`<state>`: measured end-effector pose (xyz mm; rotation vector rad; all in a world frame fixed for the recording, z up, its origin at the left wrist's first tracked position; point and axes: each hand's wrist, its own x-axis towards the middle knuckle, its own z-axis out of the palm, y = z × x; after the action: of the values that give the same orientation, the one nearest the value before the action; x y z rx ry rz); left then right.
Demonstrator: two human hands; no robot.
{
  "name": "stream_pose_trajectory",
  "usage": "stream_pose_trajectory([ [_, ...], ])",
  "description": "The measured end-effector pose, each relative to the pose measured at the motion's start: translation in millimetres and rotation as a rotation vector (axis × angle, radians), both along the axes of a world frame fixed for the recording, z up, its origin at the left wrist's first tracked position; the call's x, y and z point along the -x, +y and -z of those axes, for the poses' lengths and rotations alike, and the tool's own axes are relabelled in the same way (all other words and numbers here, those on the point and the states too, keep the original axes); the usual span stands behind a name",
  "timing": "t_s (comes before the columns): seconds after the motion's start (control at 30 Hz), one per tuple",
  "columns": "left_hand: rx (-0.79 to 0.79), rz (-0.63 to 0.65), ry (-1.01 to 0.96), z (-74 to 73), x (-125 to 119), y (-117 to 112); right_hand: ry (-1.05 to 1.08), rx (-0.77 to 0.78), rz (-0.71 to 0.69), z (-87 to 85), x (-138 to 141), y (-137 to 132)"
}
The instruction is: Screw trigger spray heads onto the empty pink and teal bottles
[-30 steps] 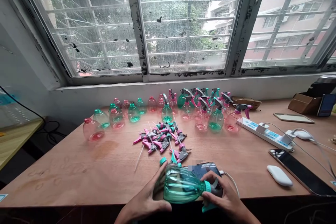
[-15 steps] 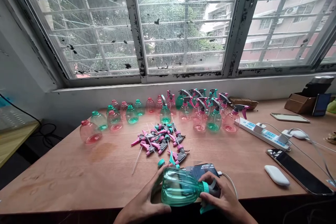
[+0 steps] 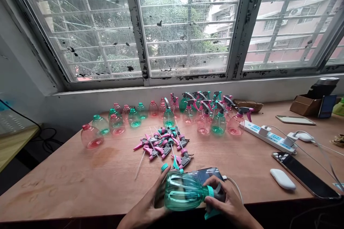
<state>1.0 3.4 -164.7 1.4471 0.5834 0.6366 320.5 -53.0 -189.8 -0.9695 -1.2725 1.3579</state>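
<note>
The barred window [image 3: 185,32] fills the upper frame. Below it, the bench [image 3: 64,186] spans the width, carrying a pile of spray heads [image 3: 164,150] at centre. At bottom centre, a green bottle [image 3: 184,191] is held sideways, base leftward. The left hand [image 3: 149,202] has its fingers cupped around the base; the right hand [image 3: 232,200] has its fingers grasping the fitted grey-and-teal spray head [image 3: 219,194] at the neck.
</note>
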Motion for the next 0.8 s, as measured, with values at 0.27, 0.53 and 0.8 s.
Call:
stream_pose_trajectory([
  [0.27, 0.039, 0.031, -0.007, 0.4, 2.1, 1.7, -0.040, -0.062, 0.020, 5.4, -0.4, 1.2],
  [0.53, -0.005, 0.028, 0.032, 0.2, 0.2, 1.3, -0.014, -0.028, 0.010, 5.7, -0.8, -0.3],
  [0.8, -0.025, 0.043, -0.018, -4.7, 2.3, -0.7, -0.025, -0.039, -0.009, 6.7, -1.7, -0.8],
])
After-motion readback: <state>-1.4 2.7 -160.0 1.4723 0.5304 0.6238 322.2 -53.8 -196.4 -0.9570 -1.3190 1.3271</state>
